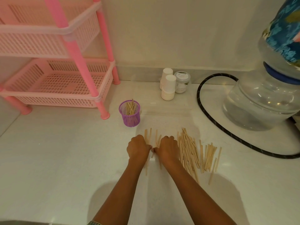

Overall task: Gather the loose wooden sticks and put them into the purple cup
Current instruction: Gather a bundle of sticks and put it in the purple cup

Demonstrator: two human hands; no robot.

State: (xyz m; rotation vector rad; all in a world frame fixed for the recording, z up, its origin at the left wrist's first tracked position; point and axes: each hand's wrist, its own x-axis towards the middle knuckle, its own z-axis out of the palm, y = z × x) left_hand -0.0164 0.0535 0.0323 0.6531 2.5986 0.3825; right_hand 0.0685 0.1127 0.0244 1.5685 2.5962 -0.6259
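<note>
Left hand (138, 147) and right hand (167, 148), fingers curled on a few loose wooden sticks (189, 150) on the white tabletop (65, 159); palms hide the grip. Purple mesh cup (129, 113) stands beyond, beside pink plastic rack (53, 65), white paper cups (168, 88).

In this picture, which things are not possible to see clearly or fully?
- Head view: how many wooden sticks the left hand and right hand hold; the hands cover them.
- Sticks in the purple cup: count unclear, its mesh wall hides them.
- Jar label: too small to read.
- Water bottle: cut off by the right edge.
</note>
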